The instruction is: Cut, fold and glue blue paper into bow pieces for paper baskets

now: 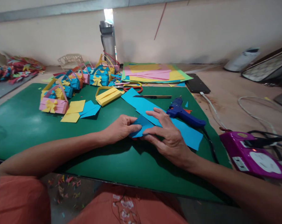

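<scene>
Between my two hands is a small blue piece of paper (143, 123), held just above the green cutting mat. My left hand (122, 128) pinches its left side, thumb on top. Thumb and index finger of my right hand (167, 135) close on its lower right edge, while the other fingers are raised. Behind my right hand lie long blue paper strips (189, 135). A blue glue gun (186, 115) rests on the right, near the strips. Past the strips are a cutter knife (152, 96), scissors (133, 88) and a yellow folded paper basket (109, 95).
Small paper baskets (53, 104) with bows stand at the back left, near yellow paper squares (73, 111) and blue ones (89, 109). Coloured sheets (152, 73), a phone (198, 83) and a bottle (108, 40) lie or stand farther back. A purple power strip (253, 155) with cables is at the right.
</scene>
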The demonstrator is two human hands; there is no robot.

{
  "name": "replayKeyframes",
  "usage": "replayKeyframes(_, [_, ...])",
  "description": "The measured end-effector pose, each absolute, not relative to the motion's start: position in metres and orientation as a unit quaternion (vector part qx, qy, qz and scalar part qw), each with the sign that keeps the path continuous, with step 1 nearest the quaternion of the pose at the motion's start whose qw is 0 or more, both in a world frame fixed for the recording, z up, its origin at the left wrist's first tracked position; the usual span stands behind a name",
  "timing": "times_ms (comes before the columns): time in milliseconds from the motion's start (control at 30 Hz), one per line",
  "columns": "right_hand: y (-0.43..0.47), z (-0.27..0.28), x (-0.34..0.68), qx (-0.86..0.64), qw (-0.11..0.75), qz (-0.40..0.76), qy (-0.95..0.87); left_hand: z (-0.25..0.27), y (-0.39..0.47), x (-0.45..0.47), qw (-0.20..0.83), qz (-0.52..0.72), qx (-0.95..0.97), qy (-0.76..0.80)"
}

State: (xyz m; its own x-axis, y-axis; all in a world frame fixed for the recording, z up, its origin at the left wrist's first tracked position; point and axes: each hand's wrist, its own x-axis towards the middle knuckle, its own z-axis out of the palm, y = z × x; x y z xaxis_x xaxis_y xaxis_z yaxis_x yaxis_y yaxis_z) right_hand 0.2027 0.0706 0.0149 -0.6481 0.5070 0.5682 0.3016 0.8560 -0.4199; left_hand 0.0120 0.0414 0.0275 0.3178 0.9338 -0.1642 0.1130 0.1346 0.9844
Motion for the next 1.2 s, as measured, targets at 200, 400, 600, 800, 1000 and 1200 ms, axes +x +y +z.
replayKeyframes(200, [0.0735,0.0145,0.1985,-0.277,0.365,0.212,-0.863,0.0243,0.0408,0.0119,0.628,0.34,0.542,0.442])
replayKeyframes(400, [0.0704,0.0186,0.1962,-0.28,0.364,0.261,-0.849,0.0234,0.0396,0.0122,0.616,0.335,0.568,0.432])
replayKeyframes(600, [0.0686,0.0207,0.1974,-0.306,0.347,0.27,-0.845,0.0249,0.0388,0.0132,0.609,0.325,0.59,0.419])
replayKeyframes(800, [0.0688,0.0201,0.1968,-0.313,0.343,0.273,-0.843,0.0244,0.0388,0.0134,0.603,0.323,0.597,0.419])
replayKeyframes(1000, [0.0683,0.0213,0.1954,-0.308,0.344,0.277,-0.842,0.0233,0.0386,0.0128,0.599,0.329,0.604,0.411])
replayKeyframes(1200, [0.0679,0.0216,0.1965,-0.307,0.338,0.282,-0.844,0.0238,0.0382,0.0125,0.594,0.326,0.611,0.409])
